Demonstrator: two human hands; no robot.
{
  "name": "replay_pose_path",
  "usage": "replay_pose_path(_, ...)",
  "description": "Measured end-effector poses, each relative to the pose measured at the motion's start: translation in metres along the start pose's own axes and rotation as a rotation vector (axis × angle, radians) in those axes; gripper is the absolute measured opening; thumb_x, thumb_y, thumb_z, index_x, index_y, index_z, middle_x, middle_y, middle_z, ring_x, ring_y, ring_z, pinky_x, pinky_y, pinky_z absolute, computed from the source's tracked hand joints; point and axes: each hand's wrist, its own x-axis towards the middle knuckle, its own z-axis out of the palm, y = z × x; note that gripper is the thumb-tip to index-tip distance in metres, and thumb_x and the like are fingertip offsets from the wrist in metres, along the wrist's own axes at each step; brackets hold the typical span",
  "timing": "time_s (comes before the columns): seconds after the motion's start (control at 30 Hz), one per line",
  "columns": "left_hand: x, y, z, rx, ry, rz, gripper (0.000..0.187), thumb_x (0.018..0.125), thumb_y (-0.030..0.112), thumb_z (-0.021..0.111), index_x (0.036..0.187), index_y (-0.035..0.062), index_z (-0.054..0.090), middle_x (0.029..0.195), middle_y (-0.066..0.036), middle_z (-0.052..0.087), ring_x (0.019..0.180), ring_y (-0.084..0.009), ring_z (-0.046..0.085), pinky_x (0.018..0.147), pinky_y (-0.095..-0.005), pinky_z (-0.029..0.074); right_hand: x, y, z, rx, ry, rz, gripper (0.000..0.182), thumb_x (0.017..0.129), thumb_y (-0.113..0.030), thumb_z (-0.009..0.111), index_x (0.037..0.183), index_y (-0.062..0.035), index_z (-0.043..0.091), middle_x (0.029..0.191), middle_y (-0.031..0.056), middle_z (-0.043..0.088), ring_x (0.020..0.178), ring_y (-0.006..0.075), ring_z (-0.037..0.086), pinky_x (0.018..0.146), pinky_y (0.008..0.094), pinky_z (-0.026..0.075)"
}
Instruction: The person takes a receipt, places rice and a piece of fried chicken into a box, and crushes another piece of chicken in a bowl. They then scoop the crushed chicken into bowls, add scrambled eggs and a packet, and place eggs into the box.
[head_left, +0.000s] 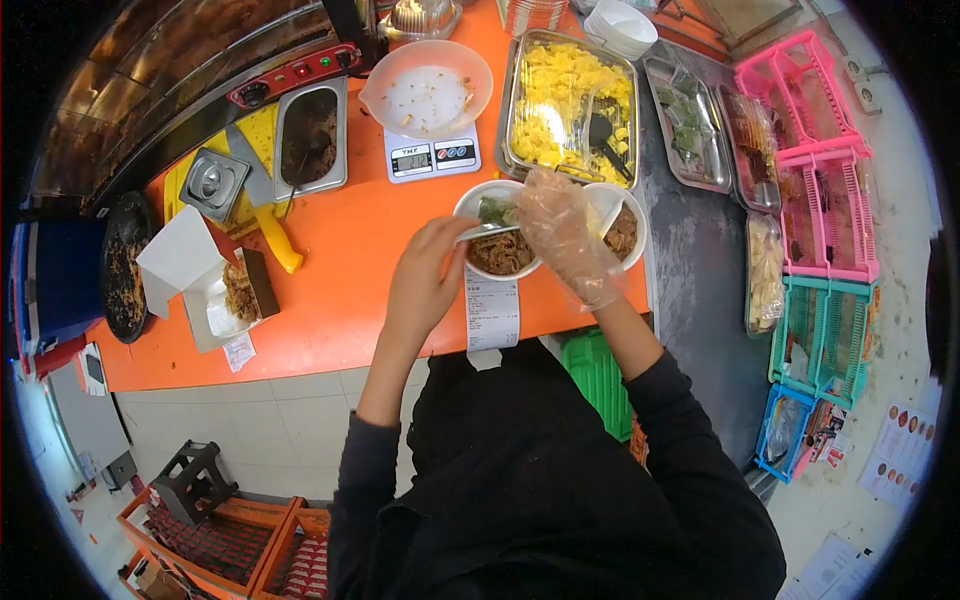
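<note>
Orange counter [350, 290]: we saw a black pan [127, 265] at its left end.
Yellow-handled knife [277, 240]: we found it lying beside a lidded metal container [212, 185].
Plastic baskets: we noted pink ones [828, 210], a teal one [818, 335] and a blue one [785, 430], lined up along the right.
Dark stool [195, 480]: we spotted it by orange crates [205, 535] at lower left.
Green crate [597, 375]: we glimpsed it below the counter's front edge.

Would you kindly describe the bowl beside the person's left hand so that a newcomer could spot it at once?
At the orange table's near edge, find the printed receipt. At its far end, between the bare left hand and gloved right hand, sits the white bowl. A green patch shows beside its brown food; none shows in the neighbouring bowl.
</note>
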Motion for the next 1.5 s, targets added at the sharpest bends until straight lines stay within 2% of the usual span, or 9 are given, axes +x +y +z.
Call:
replay_pose_path(0.13,0.032,-0.021,0.033,0.144,-0.339,0.176,0.026,0.078,0.005,0.054,0.103,0.0056,0.059,0.105,-0.008,0.058,0.096,-0.0274,0.056,0.079,-0.0382,0.047,0.008,0.011,-0.006,-0.106,-0.067,-0.164,0.008,0.074,-0.015,0.059,0.079,-0.0095,0.059,0.069,0.0079,0.057,0.072,0.0243,0.058,0.064,0.037,0.047)
replay_pose_path(0.27,0.05,-0.006,0.038,0.411,-0.642,0.056,0.026,0.084,0.013,0.051,0.108,0.0078,0.059,0.109,-0.009,0.058,0.101,-0.0286,0.055,0.082,-0.039,0.047,0.014,-0.018,-0.086,0.12,0.006,0.078,0.012,0.078,-0.009,0.056,0.087,-0.0075,0.064,0.072,0.0106,0.06,0.073,0.0249,0.059,0.064,0.0352,0.048)
replay_pose_path(0.5,0.028,-0.018,0.028,0.174,-0.429,0.254,0.034,0.083,0.019,0.053,0.116,0.0079,0.055,0.12,-0.012,0.053,0.113,-0.0295,0.049,0.096,-0.0411,0.037,-0.075,-0.018,-0.116,0.173,0.261,0.565,0.014,0.08,-0.005,0.059,0.093,-0.0021,0.065,0.086,0.0133,0.064,0.081,0.0242,0.061,0.069,0.032,0.049)
replay_pose_path(0.6,-0.012,-0.025,0.005,-0.176,-0.153,0.103,0.045,0.084,0.024,0.054,0.124,0.0055,0.048,0.13,-0.016,0.045,0.121,-0.0327,0.042,0.102,-0.0405,0.031,-0.126,-0.018,-0.095,0.234,0.464,0.742,0.021,0.084,-0.009,0.058,0.104,-0.0033,0.06,0.091,0.0119,0.061,0.078,0.0219,0.061,0.068,0.0309,0.05)
replay_pose_path(0.67,-0.046,-0.05,0.012,-0.185,-0.009,-0.302,0.067,0.079,0.033,0.061,0.133,0.0026,0.035,0.139,-0.016,0.035,0.13,-0.033,0.032,0.106,-0.0474,0.023,-0.152,-0.013,-0.074,0.375,0.612,0.907,0.025,0.087,-0.011,0.056,0.111,-0.0038,0.057,0.093,0.0108,0.059,0.076,0.0205,0.06,0.066,0.0302,0.051)
replay_pose_path(0.73,-0.049,-0.055,0.02,0.069,-0.219,-0.238,0.082,0.073,0.039,0.065,0.137,0.0026,0.028,0.142,-0.016,0.029,0.133,-0.0319,0.025,0.106,-0.0526,0.017,-0.17,-0.007,-0.056,0.97,0.645,1.215,0.035,0.092,-0.019,0.049,0.123,-0.0025,0.045,0.093,0.008,0.053,0.071,0.0162,0.057,0.064,0.027,0.052)
replay_pose_path(0.83,-0.052,-0.065,0.033,0.422,-0.51,-0.101,0.105,0.062,0.05,0.07,0.141,0.0028,0.019,0.147,-0.014,0.019,0.137,-0.0296,0.013,0.104,-0.0611,0.007,-0.141,-0.003,-0.049,1.126,0.421,1.353,0.041,0.091,-0.028,0.05,0.12,0.0004,0.044,0.088,0.0074,0.053,0.067,0.0124,0.053,0.059,0.0255,0.049)
replay_pose_path(0.97,-0.056,-0.068,0.035,0.516,-0.61,-0.014,0.12,0.052,0.061,0.071,0.142,0.0028,0.016,0.148,-0.016,0.015,0.139,-0.0276,0.009,0.102,-0.0652,0.001,-0.118,0.008,-0.036,1.163,0.344,1.142,0.041,0.092,-0.033,0.049,0.12,-0.0025,0.045,0.077,0.0029,0.052,0.058,0.0096,0.05,0.052,0.0235,0.047)
replay_pose_path(1.5,-0.061,-0.061,0.041,0.562,-0.634,-0.027,0.123,0.044,0.066,0.071,0.139,0.0019,0.025,0.147,-0.018,0.017,0.138,-0.0337,0.008,0.099,-0.0679,0.0,-0.178,0.04,-0.06,1.139,0.371,1.278,0.04,0.092,-0.018,0.049,0.127,0.0001,0.043,0.08,0.0048,0.054,0.067,0.0093,0.053,0.06,0.0222,0.048)
